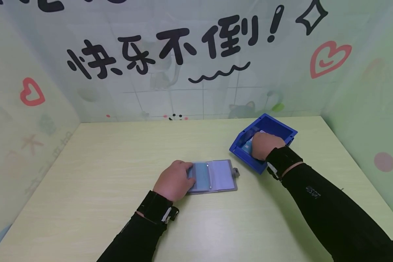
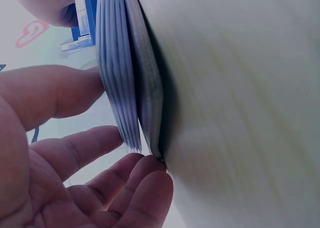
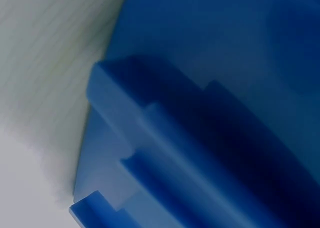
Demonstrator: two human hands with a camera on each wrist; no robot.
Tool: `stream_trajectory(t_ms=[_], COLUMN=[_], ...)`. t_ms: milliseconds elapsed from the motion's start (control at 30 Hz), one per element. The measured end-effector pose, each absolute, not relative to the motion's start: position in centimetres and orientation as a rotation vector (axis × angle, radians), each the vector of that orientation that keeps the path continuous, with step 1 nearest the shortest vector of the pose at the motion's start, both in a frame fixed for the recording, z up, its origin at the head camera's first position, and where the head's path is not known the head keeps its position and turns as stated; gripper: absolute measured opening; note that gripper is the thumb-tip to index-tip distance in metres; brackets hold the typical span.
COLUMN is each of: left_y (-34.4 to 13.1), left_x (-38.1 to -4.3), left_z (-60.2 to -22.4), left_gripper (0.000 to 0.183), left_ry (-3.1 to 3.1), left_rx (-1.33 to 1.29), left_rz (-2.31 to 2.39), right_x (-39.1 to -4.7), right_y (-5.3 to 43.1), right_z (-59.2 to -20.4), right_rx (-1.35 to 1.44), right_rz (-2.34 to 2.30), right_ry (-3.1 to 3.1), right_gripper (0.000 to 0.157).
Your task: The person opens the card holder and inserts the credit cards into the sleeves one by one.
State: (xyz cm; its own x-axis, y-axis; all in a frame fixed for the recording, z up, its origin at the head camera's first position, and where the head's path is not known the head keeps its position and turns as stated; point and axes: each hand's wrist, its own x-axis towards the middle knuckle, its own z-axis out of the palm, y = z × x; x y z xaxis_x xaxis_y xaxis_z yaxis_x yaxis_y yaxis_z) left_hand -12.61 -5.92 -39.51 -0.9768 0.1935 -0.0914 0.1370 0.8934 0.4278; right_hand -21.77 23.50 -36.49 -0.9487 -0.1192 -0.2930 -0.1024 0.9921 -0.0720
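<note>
A small ring binder (image 1: 220,176) lies open on the table, with pale lilac and blue pages, metal rings and a snap tab at its right edge. My left hand (image 1: 175,180) holds its left side. In the left wrist view, the thumb (image 2: 60,92) presses on the stacked pages (image 2: 119,72) while the fingers reach their edges and the cover's corner. My right hand (image 1: 266,145) reaches down into a blue plastic bin (image 1: 281,127), its fingertips hidden. Beside that hand, inside the bin, shows a light blue patterned item (image 1: 247,146).
The pale wooden table (image 1: 101,163) carries the binder at its middle and the bin at the back right. A printed backdrop (image 1: 183,102) rises at the back edge, with side panels left and right. Dark stepped bin edges fill the right wrist view.
</note>
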Motion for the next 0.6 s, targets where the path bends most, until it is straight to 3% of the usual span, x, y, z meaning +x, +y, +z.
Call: stream_trajectory(t_ms=[433,600], left_y=[-6.1,-6.14], left_x=[-12.6,-12.62], left_z=[-39.58,-39.68], left_gripper=[0.048,0.048], left_ry=[2.923,2.927], left_rx=[0.259,0.267], left_rz=[0.666,0.657], right_x=[-21.97,-21.9], right_y=[23.81,24.37], right_z=[-36.33,-36.01], right_rx=[-0.213,-0.283], right_rz=[-0.209,-0.318], right_ry=[2.864,2.89], right_gripper=[0.018,0.033])
